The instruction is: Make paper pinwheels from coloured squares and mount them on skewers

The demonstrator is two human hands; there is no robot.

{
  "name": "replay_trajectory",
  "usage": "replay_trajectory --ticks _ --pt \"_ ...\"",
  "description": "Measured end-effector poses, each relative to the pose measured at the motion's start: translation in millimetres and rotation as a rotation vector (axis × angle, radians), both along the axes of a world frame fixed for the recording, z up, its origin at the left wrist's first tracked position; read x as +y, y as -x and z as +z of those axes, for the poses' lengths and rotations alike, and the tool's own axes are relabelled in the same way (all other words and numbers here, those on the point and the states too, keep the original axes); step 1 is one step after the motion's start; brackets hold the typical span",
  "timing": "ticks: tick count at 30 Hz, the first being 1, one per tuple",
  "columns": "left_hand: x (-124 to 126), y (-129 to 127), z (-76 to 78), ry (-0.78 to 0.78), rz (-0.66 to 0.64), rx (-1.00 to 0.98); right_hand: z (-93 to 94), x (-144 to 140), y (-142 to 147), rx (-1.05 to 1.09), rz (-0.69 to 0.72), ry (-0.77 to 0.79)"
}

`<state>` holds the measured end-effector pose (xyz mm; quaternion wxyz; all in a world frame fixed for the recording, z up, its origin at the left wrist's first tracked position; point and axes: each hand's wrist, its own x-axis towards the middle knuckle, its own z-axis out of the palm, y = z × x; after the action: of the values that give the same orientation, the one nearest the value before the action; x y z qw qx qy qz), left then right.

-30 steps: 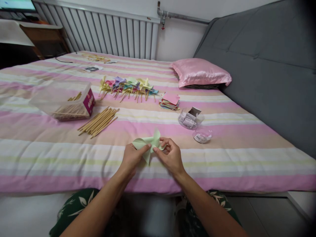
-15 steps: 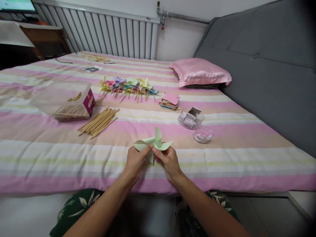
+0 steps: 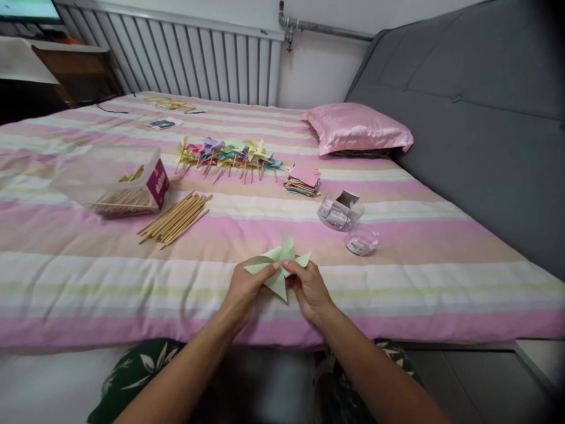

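Lying sideways, plastic tub [image 3: 110, 182] holding wooden sticks [image 3: 126, 197].

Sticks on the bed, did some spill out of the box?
It looks so: the clear box lies on its side, and a loose pile of sticks lies on the bed beside it. Nothing looks broken.

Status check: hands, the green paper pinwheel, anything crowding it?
Left hand and right hand both pinching green pinwheel at its centre. Held just above striped bedspread. Loose sticks and clear tubs well apart.
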<state>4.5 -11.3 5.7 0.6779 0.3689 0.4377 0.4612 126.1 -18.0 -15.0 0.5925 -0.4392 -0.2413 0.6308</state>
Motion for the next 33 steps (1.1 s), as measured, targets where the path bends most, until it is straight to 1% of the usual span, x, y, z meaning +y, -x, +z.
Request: replay_trajectory --ticks 2,5,7,10,13,16,20,27,33 --pt "4 9 5.7 0.058 -0.079 0.031 3.4 2 -7 0.019 0.091 0.030" --pt "11 23 11.9 0.080 -0.117 0.097 8.1 3 -17 0.015 0.219 0.045" --pt "13 28 13.4 0.050 -0.155 0.155 10.0 2 -20 -0.018 0.273 0.044" --pt "12 27 12.8 -0.006 -0.217 0.229 10.7 0 -21 -0.083 0.323 0.026" --pt "9 22 11.6 0.023 -0.273 0.221 11.0 -2 -20 -0.132 0.350 -0.003" --pt "8 20 10.3 0.050 -0.284 0.205 11.8 -2 -20 -0.192 0.381 -0.017" --pt "9 21 7.5 0.038 -0.302 0.218 10.5 -2 -21 -0.268 0.414 -0.029" --pt "9 22 3.3 0.015 -0.290 0.265 6.0 -3 -22 -0.273 0.446 -0.062" --pt "9 20 1.7 0.025 -0.265 0.247 5.0 -2 -22 -0.296 0.441 -0.079"
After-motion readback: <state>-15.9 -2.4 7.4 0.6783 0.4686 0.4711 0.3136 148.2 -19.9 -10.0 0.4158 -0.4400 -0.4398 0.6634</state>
